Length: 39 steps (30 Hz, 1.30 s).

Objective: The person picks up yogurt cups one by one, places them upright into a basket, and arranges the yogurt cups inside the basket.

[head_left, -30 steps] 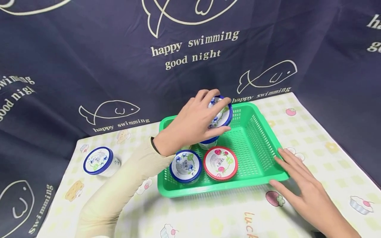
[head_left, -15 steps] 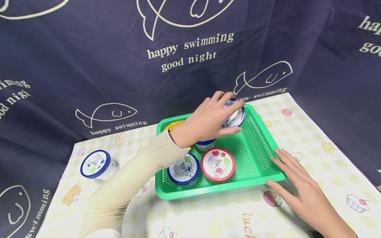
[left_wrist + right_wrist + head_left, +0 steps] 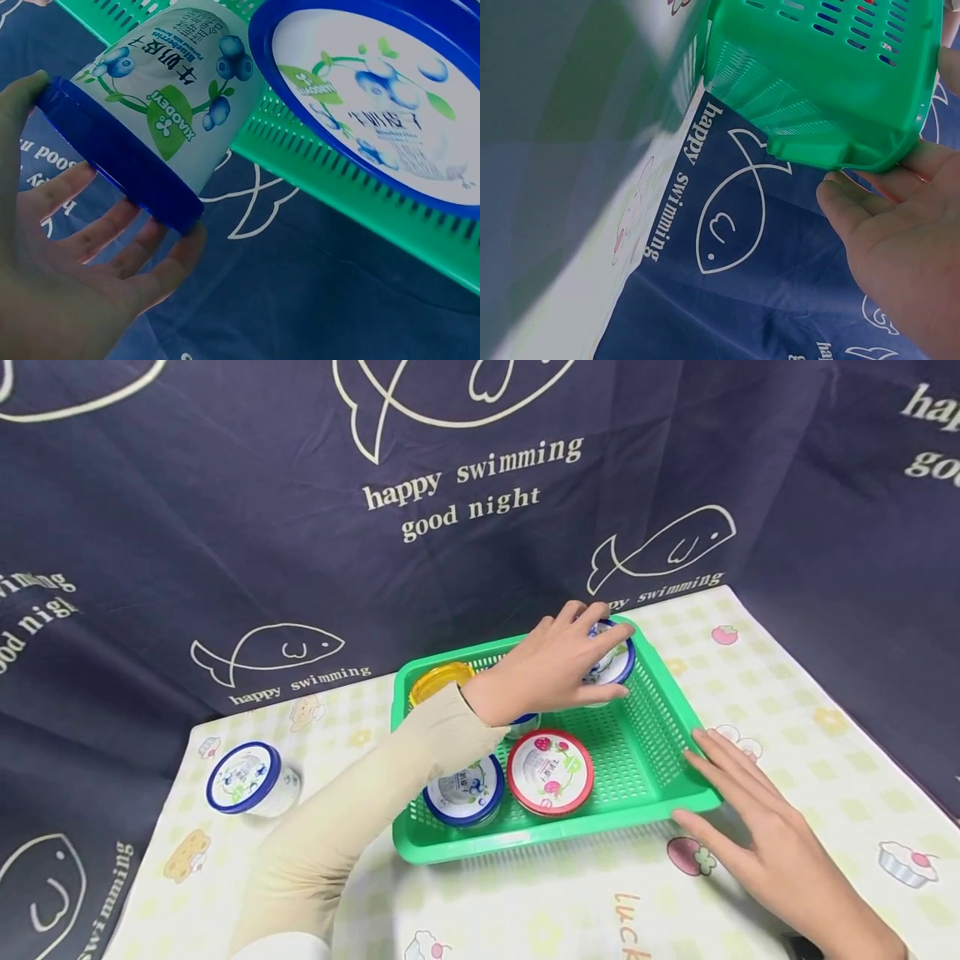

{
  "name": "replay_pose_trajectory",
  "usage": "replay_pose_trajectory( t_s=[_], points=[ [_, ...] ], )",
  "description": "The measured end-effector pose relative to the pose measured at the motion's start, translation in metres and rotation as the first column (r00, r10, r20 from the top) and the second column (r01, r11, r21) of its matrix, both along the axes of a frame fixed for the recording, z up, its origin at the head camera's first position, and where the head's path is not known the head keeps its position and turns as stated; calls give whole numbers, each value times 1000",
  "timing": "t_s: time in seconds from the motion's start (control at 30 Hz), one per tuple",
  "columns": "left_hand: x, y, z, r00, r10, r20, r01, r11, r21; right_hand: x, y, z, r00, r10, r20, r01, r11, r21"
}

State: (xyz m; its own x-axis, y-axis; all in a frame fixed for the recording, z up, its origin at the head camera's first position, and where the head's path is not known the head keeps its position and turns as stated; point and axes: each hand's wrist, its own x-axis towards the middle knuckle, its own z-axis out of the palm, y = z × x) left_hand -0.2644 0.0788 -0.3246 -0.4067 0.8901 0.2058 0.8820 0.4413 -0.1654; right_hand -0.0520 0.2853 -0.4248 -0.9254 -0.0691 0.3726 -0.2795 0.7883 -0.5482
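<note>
My left hand [image 3: 547, 664] grips a white tub with a blue lid [image 3: 617, 664] by the lid's edge, at the back right corner of the green basket [image 3: 540, 841]. Blueberries and a leaf are printed on that tub [image 3: 169, 105] in the left wrist view, where fingers and thumb spread around its lid. My right hand [image 3: 776, 852] touches the basket's front right corner, its fingers fairly straight along the side and the thumb at the front. Inside the basket stand a red-lidded tub [image 3: 550, 774], a blue-lidded tub [image 3: 463, 792], a yellow-lidded tub [image 3: 435, 679] and a partly hidden blue-lidded one [image 3: 525, 725].
Outside the basket, to the left, another blue-lidded tub [image 3: 247, 779] stands on the patterned tablecloth [image 3: 555, 910]. A dark blue curtain [image 3: 465, 577] with fish drawings rises right behind the table and basket.
The left hand has carried its blue-lidded tub rightward and lower into the basket's back right corner. More of the yellow-lidded tub shows now. The right hand stays at the basket corner.
</note>
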Motion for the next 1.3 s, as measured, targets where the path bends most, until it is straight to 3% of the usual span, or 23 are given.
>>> replay_pose_trajectory(
  t_s=[0.47, 0.83, 1.3],
  points=[
    [-2, 19, -17, 998, 21, 66, -12, 991, -132, 1, 1, 2, 1000, -6, 5, 6, 1000, 16],
    [-5, 25, -28, 996, 49, 76, -35, 985, -168, 2, 2, 1, 1000, -5, 15, 4, 1000, 11],
    [-6, 27, -41, 979, 156, 133, -119, 961, -249, 4, 3, 0, 1000, 0, 7, 0, 1000, 7]
  ],
)
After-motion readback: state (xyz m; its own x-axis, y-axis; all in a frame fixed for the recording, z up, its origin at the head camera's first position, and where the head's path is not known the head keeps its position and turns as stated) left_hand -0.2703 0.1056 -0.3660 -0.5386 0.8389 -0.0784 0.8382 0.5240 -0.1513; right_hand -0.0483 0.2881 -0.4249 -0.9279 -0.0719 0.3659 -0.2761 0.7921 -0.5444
